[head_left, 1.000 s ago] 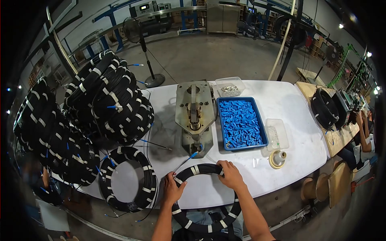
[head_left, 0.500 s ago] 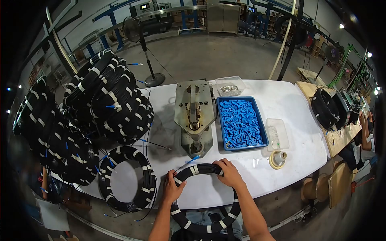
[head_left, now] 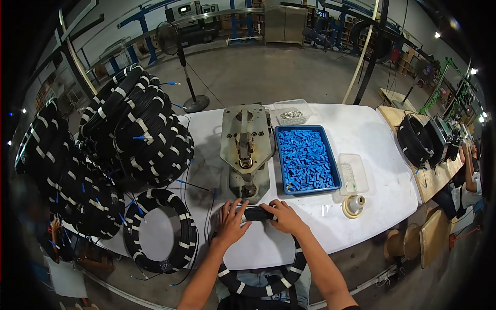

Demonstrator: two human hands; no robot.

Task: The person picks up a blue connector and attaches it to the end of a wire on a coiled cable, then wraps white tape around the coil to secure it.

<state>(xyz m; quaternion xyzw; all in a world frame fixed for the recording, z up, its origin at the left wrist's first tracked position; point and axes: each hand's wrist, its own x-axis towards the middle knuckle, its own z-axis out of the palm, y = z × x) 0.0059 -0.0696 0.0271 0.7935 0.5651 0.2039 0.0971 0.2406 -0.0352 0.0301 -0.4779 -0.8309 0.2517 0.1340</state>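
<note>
A coil of black cable (head_left: pixel 257 289) bound with white tape bands leans over the table's front edge against my lap. My left hand (head_left: pixel 231 223) is closed over the upper left of the coil, its fingers reaching toward the base of a metal press (head_left: pixel 247 139). At the coil's top right, my right hand (head_left: pixel 284 217) is wrapped round the cable, thumb toward the left hand. A bit of blue shows by the left fingertips, where the cable's end is mostly hidden. The coil's top edge lies just in front of the press.
Left of me lie another cable coil (head_left: pixel 135 232) and tall stacks of coils (head_left: pixel 139 124). Right of the press stand a blue bin (head_left: pixel 337 173) of blue sleeves, clear plastic boxes (head_left: pixel 360 173) and a tape roll (head_left: pixel 354 205). A person (head_left: pixel 467 181) sits at the far right.
Both hands have moved forward, bringing the coil's top closer to the press. My left hand has shifted right and over the coil, and the blue cable end is now mostly covered.
</note>
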